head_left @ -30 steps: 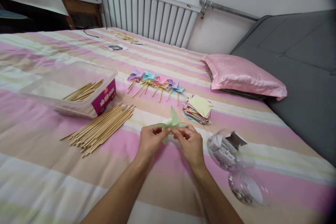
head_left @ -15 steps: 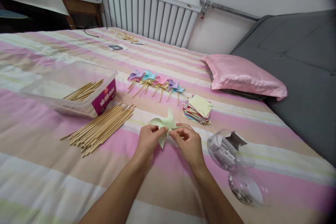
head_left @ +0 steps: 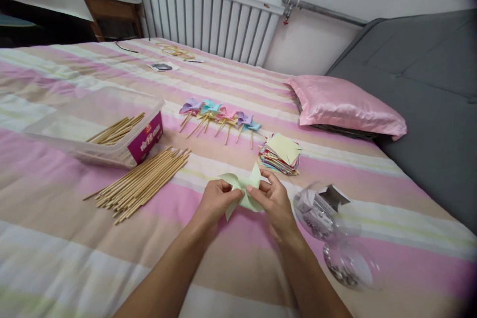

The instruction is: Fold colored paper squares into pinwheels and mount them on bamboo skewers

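Pale green paper pinwheel [head_left: 244, 189] pinched between both hands above striped bed [head_left: 55, 238]: left hand [head_left: 215, 201] grips near side, right hand [head_left: 274, 201] closed on centre and far side. Right of hands, two clear plastic containers [head_left: 328, 228] with small metal bits. Left, loose pile of wooden sticks [head_left: 139, 184], uncounted; beyond, clear tub [head_left: 93, 126] with more. Further out, stack of coloured paper squares [head_left: 281, 154], row of about five finished pinwheels [head_left: 219, 117]. One pink pillow [head_left: 343, 107] far right.
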Demonstrator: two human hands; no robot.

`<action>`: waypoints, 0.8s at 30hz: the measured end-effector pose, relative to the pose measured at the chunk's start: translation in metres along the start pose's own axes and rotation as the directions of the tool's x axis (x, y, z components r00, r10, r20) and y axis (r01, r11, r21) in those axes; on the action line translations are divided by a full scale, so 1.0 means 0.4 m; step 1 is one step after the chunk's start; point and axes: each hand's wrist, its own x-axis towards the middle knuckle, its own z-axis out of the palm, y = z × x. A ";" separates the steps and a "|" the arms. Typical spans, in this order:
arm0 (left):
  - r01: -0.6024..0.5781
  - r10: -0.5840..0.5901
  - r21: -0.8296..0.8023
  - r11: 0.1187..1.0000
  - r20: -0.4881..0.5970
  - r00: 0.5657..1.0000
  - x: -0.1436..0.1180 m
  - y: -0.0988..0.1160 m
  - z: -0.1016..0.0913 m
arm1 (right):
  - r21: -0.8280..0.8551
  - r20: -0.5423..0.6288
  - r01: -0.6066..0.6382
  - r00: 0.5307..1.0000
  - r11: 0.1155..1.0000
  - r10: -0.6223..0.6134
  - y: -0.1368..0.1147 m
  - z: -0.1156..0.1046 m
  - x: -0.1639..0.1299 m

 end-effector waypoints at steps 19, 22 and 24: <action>-0.074 0.091 0.169 0.983 -0.094 0.991 0.016 0.002 0.002 | 0.152 -0.068 -0.011 0.997 0.988 0.022 -0.002 0.021 0.010; -0.046 0.068 0.172 0.984 -0.124 0.990 0.032 0.004 0.003 | 0.065 -0.056 0.025 0.998 0.998 -0.021 -0.005 0.014 0.020; -0.049 0.070 0.158 0.986 -0.135 0.988 0.040 0.006 0.003 | -0.085 -0.038 0.059 0.997 0.995 -0.062 -0.019 0.002 0.020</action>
